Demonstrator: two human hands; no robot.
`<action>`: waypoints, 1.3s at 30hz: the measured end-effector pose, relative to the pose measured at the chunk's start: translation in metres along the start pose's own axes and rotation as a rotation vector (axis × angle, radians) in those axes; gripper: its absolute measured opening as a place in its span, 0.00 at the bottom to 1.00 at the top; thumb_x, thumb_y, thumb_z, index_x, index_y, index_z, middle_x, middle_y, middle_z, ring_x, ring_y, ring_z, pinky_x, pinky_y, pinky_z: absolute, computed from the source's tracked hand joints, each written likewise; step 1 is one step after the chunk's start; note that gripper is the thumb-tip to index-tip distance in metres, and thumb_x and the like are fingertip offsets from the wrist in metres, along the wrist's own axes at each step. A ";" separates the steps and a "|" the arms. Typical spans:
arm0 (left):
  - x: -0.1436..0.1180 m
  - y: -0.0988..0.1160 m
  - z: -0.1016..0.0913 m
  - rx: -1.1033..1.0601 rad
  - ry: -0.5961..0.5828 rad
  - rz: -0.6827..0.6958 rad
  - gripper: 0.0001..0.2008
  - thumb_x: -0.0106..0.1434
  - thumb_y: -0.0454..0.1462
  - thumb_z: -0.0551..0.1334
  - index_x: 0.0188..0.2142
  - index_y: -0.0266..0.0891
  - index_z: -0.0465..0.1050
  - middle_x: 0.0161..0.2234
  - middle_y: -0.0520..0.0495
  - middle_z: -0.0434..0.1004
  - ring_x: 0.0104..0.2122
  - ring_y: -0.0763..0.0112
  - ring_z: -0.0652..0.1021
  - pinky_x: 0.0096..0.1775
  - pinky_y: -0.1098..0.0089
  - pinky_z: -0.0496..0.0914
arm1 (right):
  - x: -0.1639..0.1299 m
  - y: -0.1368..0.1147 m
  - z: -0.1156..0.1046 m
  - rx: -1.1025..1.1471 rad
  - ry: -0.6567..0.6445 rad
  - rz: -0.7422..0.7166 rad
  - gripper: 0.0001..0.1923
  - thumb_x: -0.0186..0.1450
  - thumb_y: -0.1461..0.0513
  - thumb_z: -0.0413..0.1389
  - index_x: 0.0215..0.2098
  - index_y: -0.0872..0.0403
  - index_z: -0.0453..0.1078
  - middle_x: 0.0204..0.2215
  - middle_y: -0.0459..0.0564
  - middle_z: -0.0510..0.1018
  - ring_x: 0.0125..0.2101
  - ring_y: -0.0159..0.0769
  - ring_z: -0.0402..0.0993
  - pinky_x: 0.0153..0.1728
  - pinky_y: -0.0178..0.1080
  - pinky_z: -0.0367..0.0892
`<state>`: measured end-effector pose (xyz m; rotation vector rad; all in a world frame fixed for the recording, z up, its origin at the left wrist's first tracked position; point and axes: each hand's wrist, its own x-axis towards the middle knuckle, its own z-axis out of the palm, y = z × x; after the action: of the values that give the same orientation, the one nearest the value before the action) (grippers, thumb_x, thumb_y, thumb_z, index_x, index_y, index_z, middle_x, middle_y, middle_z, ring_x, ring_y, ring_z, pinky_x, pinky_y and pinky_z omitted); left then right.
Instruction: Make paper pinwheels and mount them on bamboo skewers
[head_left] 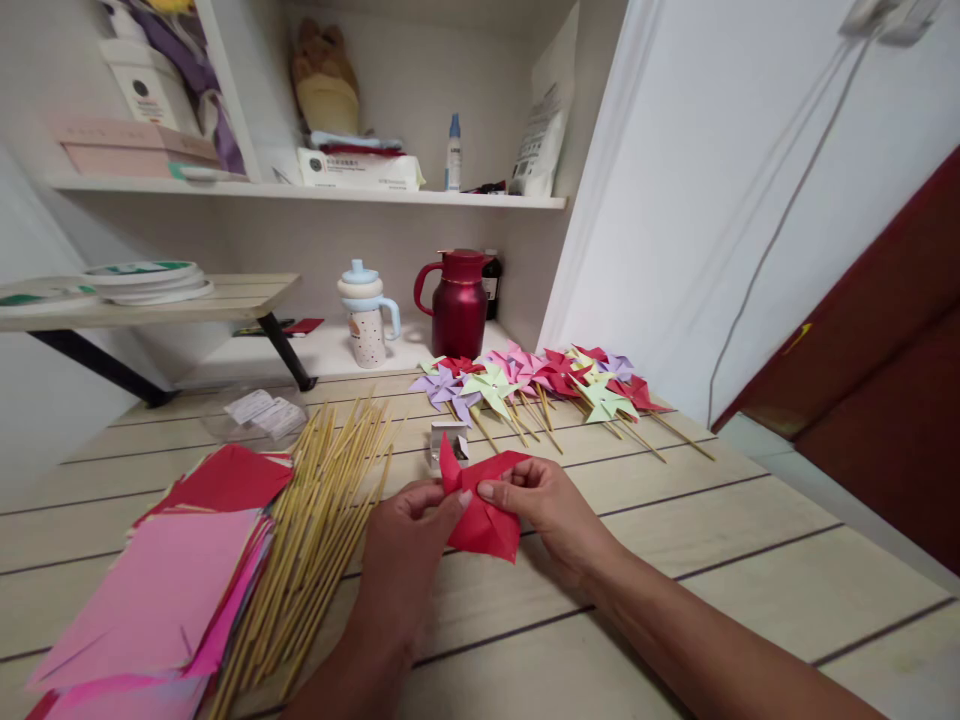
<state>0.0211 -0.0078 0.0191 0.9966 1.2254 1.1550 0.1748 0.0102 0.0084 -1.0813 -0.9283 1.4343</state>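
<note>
Both hands hold a red paper pinwheel (486, 528) above the table, its points partly folded toward the middle. My left hand (411, 530) pinches its left side, with the thumb near the centre. On the right side, my right hand (551, 505) grips a folded point between thumb and fingers. Just behind the paper stands a small open box (448, 440) with small items in it, too small to make out. Left of my hands lies a bundle of thin wooden sticks (315, 510), beside a stack of coloured paper sheets (161, 580), pink on top.
Finished pinwheels on sticks (525, 375) lie at the back right of the slatted table (720, 550). A red jug (459, 305) and a lidded cup (367, 320) stand behind. At left are a clear plastic container (255, 412) and a small raised shelf (247, 292) with tape rolls (146, 282).
</note>
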 end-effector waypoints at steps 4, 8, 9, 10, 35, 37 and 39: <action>-0.001 -0.001 0.001 -0.005 -0.007 0.005 0.11 0.48 0.45 0.70 0.26 0.39 0.81 0.25 0.49 0.80 0.29 0.61 0.79 0.33 0.68 0.70 | 0.000 0.001 0.002 -0.014 -0.009 0.003 0.23 0.41 0.56 0.74 0.17 0.55 0.64 0.14 0.40 0.68 0.18 0.26 0.59 0.22 0.33 0.53; 0.002 -0.003 -0.001 -0.004 0.019 0.043 0.10 0.51 0.43 0.69 0.29 0.40 0.82 0.30 0.48 0.82 0.33 0.61 0.79 0.36 0.68 0.70 | 0.001 0.002 0.001 0.007 -0.051 -0.051 0.19 0.45 0.57 0.73 0.24 0.54 0.69 0.19 0.40 0.70 0.21 0.27 0.63 0.24 0.33 0.59; 0.003 -0.003 -0.002 -0.001 0.036 0.053 0.10 0.51 0.43 0.69 0.30 0.40 0.82 0.32 0.48 0.82 0.34 0.61 0.79 0.37 0.68 0.70 | 0.002 0.002 0.000 0.009 -0.055 -0.087 0.19 0.46 0.58 0.72 0.31 0.53 0.71 0.22 0.41 0.71 0.23 0.29 0.65 0.27 0.34 0.62; 0.004 -0.003 -0.004 0.003 0.052 0.060 0.10 0.51 0.42 0.69 0.31 0.40 0.82 0.33 0.47 0.83 0.35 0.61 0.79 0.38 0.68 0.70 | 0.003 0.001 -0.002 0.000 -0.046 -0.133 0.22 0.48 0.58 0.72 0.39 0.51 0.72 0.27 0.42 0.73 0.27 0.31 0.68 0.30 0.35 0.65; 0.002 0.001 0.001 0.204 -0.053 0.115 0.09 0.52 0.42 0.66 0.29 0.40 0.82 0.33 0.46 0.81 0.34 0.62 0.76 0.37 0.68 0.68 | -0.004 -0.021 -0.012 -0.439 -0.288 -0.491 0.10 0.65 0.58 0.60 0.27 0.52 0.73 0.46 0.51 0.75 0.51 0.42 0.70 0.54 0.45 0.61; 0.002 0.001 0.000 0.210 -0.039 0.113 0.10 0.54 0.43 0.66 0.29 0.40 0.82 0.32 0.46 0.81 0.34 0.63 0.76 0.37 0.69 0.67 | -0.003 -0.021 -0.012 -0.441 -0.293 -0.495 0.10 0.66 0.59 0.58 0.27 0.52 0.73 0.44 0.51 0.75 0.50 0.41 0.70 0.53 0.44 0.61; 0.001 0.000 0.000 0.213 -0.031 0.119 0.11 0.54 0.44 0.66 0.29 0.39 0.81 0.32 0.47 0.80 0.33 0.64 0.75 0.36 0.70 0.66 | -0.002 -0.020 -0.012 -0.438 -0.291 -0.497 0.08 0.64 0.60 0.60 0.28 0.52 0.73 0.44 0.51 0.76 0.49 0.40 0.71 0.53 0.44 0.61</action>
<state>0.0210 -0.0066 0.0185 1.2566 1.2980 1.1123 0.1920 0.0108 0.0238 -0.8683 -1.6473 1.0058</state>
